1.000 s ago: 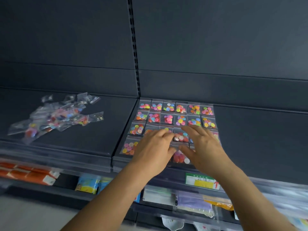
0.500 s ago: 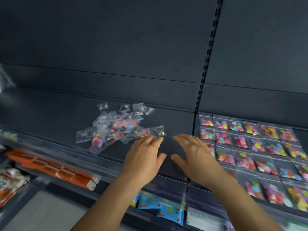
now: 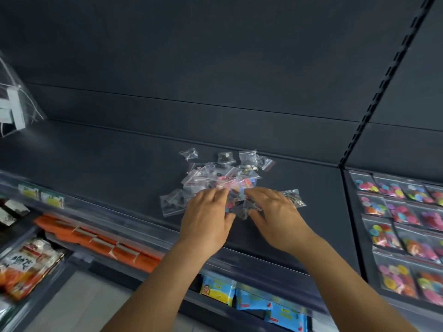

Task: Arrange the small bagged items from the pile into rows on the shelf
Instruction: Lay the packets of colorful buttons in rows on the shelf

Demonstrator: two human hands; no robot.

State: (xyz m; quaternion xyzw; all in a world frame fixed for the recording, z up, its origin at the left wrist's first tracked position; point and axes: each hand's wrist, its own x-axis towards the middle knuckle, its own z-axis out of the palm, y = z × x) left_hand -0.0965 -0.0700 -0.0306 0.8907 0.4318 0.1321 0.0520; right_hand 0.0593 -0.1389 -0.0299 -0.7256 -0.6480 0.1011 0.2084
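Reaching into the pile of small clear bags (image 3: 223, 178) lying mid-shelf (image 3: 119, 164), the left hand (image 3: 207, 219) and right hand (image 3: 275, 215) are pressing on its near edge with fingers bent, any grip being unclear, while rows of bagged coloured discs (image 3: 405, 226) are lying to the right and the shelf-edge labels (image 3: 40, 194) are blurring past reading.

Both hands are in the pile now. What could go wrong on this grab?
1. The pile is a loose, overlapping tangle of slippery clear bags; the left hand and right hand may lift several at once and drop some.
2. Outlying bags, like the corner bag beside the right hand, could get swept further off.
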